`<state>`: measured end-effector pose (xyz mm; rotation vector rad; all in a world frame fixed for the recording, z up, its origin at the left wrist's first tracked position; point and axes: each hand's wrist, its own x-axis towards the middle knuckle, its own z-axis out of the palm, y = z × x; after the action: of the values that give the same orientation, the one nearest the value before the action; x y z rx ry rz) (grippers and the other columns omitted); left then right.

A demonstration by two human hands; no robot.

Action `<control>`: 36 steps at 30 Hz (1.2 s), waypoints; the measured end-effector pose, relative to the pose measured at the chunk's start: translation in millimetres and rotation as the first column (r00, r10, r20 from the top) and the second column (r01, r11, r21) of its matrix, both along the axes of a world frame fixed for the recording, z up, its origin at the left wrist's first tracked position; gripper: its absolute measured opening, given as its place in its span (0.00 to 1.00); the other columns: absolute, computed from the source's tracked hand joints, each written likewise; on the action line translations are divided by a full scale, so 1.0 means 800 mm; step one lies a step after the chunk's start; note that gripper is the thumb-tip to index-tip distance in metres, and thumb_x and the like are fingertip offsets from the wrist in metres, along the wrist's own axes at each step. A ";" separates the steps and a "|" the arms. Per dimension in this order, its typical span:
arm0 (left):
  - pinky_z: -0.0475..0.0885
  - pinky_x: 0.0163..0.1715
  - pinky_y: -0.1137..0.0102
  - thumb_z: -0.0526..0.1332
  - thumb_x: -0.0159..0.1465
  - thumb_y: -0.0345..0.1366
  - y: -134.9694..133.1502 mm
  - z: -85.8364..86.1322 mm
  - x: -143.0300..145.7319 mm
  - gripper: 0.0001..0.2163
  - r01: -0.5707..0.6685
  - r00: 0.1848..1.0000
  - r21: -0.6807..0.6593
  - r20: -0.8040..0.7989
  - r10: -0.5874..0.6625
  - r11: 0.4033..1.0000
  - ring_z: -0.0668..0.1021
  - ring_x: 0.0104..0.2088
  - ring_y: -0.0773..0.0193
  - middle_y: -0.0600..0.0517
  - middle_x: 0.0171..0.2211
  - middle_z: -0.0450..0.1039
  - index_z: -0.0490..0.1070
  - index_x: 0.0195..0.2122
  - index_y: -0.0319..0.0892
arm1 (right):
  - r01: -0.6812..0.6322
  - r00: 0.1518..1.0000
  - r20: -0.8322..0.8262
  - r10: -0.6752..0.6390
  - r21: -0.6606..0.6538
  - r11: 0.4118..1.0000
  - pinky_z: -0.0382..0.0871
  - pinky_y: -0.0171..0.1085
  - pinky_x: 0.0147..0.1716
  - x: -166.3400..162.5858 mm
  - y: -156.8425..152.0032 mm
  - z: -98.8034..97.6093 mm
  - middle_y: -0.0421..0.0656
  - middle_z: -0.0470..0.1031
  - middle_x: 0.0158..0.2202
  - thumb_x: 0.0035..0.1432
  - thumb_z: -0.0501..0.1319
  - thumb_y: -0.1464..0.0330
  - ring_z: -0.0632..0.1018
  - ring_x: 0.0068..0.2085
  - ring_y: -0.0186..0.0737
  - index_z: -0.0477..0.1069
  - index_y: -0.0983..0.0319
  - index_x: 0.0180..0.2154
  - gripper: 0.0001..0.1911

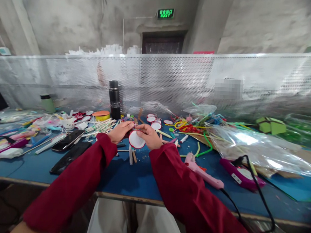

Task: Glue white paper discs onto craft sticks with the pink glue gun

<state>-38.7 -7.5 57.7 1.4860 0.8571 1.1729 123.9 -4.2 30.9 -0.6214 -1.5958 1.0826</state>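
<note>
The white disc with a red rim (137, 140) is up at the near middle of the surface (125, 179), between the two hands, its flat face turned toward the wearer. It looks light and thin, likely card or stretched cloth within a narrow edging; it would probably bend or dent if pressed in the middle, and the smooth face may slip a little under a fingertip. The rim seems the stiffer part, so a light pinch at the edge should suit it best and keep the face unmarked.

The right hand (149, 136) is nearly closed, its thumb lying over the disc's upper right edge and its fingers curled behind, so it has the disc in a pinch. The left hand (121, 131) is partly closed, fingers drawn together and reaching to the disc's top edge, where the fingertips of both hands come close. Something small shows there, too blurred to name, and I cannot tell whether the left hand grips it or only touches the rim.

Below the disc, two short sticks (132, 155) lie on the surface. Just beyond the right hand lies a similar disc (156, 126).
</note>
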 end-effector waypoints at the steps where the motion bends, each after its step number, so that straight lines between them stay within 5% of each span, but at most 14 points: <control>1: 0.64 0.23 0.75 0.64 0.57 0.46 0.000 0.000 0.000 0.14 0.010 1.000 -0.020 0.016 -0.010 1.000 0.67 0.23 0.71 0.56 0.24 0.64 0.65 0.33 0.40 | -0.004 1.000 -0.012 0.004 0.008 1.000 0.67 0.37 0.37 0.000 -0.001 0.001 0.39 0.75 0.32 0.47 0.66 0.61 0.74 0.33 0.35 0.69 0.60 0.37 0.16; 8: 0.66 0.24 0.74 0.64 0.57 0.46 -0.007 0.002 0.002 0.14 0.072 0.997 -0.096 -0.012 -0.074 0.993 0.69 0.24 0.71 0.57 0.25 0.67 0.65 0.34 0.41 | 0.104 0.994 0.021 -0.104 0.014 0.994 0.67 0.36 0.31 0.002 -0.007 0.007 0.40 0.76 0.29 0.50 0.65 0.63 0.75 0.29 0.36 0.68 0.60 0.45 0.20; 14: 0.67 0.25 0.74 0.64 0.57 0.47 -0.007 -0.001 0.004 0.15 0.061 0.998 -0.125 -0.027 -0.065 0.990 0.68 0.23 0.72 0.58 0.24 0.66 0.64 0.33 0.42 | 0.186 0.982 0.024 -0.187 0.048 0.981 0.67 0.38 0.36 -0.002 -0.008 0.003 0.41 0.77 0.31 0.49 0.64 0.64 0.75 0.33 0.37 0.70 0.60 0.35 0.11; 21: 0.59 0.19 0.76 0.65 0.56 0.46 -0.010 0.002 0.003 0.16 0.079 0.996 -0.066 0.037 -0.076 0.995 0.62 0.19 0.74 0.59 0.20 0.61 0.64 0.31 0.40 | 0.021 0.999 -0.026 -0.021 -0.013 1.000 0.62 0.34 0.31 -0.005 -0.010 0.008 0.35 0.69 0.26 0.45 0.63 0.63 0.69 0.28 0.32 0.66 0.60 0.29 0.10; 25: 0.54 0.17 0.77 0.64 0.58 0.46 -0.017 0.011 0.001 0.15 0.197 0.970 -0.069 0.158 -0.185 0.978 0.52 0.14 0.78 0.62 0.16 0.52 0.66 0.32 0.39 | -0.017 0.999 -0.039 0.014 -0.075 0.997 0.59 0.33 0.28 -0.006 -0.013 0.012 0.34 0.67 0.24 0.43 0.63 0.63 0.66 0.26 0.31 0.64 0.60 0.28 0.10; 36: 0.46 0.15 0.78 0.61 0.61 0.45 -0.018 0.016 -0.003 0.14 0.268 0.958 -0.049 0.124 -0.260 0.962 0.55 0.17 0.78 0.58 0.23 0.56 0.62 0.31 0.40 | 0.053 0.958 -0.269 -0.103 -0.187 0.981 0.59 0.33 0.25 0.003 -0.007 0.019 0.36 0.67 0.24 0.43 0.64 0.60 0.66 0.25 0.32 0.65 0.59 0.28 0.13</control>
<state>-41.2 -22.2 70.8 1.4146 0.5911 1.0112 126.6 -9.6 46.2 -0.6148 -1.2319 1.2049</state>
